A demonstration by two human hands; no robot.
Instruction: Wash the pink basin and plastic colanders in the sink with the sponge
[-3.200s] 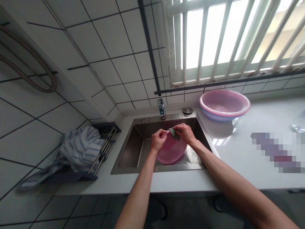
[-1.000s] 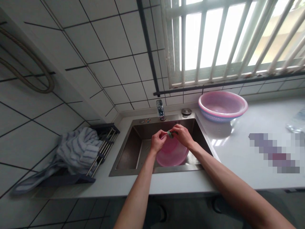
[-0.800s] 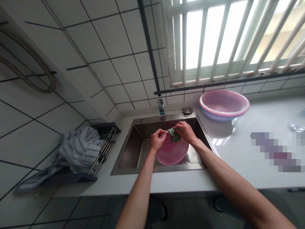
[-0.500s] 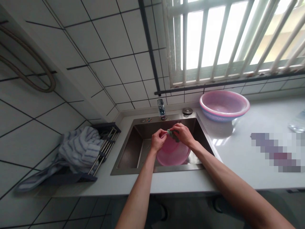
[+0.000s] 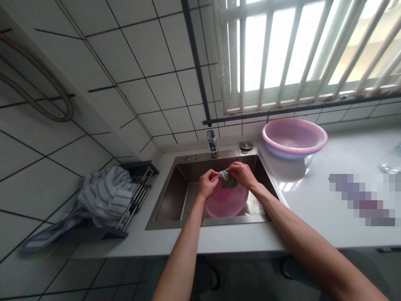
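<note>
Left hand (image 5: 207, 184) pinches a slim pink piece (image 5: 215, 177) in its grip; at three o'clock, right hand (image 5: 243, 174) clasps a green cloth (image 5: 229, 181). Six o'clock: pink basket (image 5: 226, 205) in the sink (image 5: 169, 225).

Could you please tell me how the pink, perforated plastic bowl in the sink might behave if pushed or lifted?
The pink, perforated plastic bowl is probably light for its size: small holes dot its side. It likely stays fairly stiff, since its curved outline shows no sag. Pushed, it may slide against the smooth, rectangular steel sink.
</note>
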